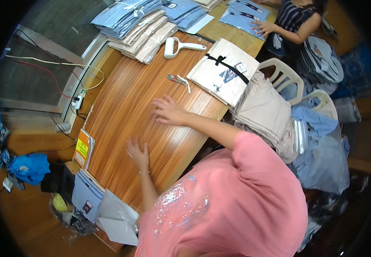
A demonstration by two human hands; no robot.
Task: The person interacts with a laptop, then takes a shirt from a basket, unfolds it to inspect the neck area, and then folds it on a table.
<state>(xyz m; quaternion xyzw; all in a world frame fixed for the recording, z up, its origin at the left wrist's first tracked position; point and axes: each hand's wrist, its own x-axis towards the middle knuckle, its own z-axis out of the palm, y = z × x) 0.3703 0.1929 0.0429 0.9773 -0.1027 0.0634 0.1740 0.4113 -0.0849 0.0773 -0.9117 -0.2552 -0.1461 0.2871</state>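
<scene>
My left hand (138,152) lies flat on the bare wooden table (125,107), fingers spread, with nothing in it. Further along the tabletop, my right hand (168,110) also rests palm down with fingers apart and holds nothing. Small thread snips (176,78) lie just beyond my right hand. A folded cream garment with a black ribbon (224,70) sits at the table's right edge. A white lint roller (179,46) lies behind the snips.
Stacks of folded blue garments (127,15) and beige garments (145,38) fill the far end. Another person's hand (264,28) rests on blue packets. A white chair (286,73) holds a beige clothes pile (264,111). Packets (87,195) sit at the table's near-left edge.
</scene>
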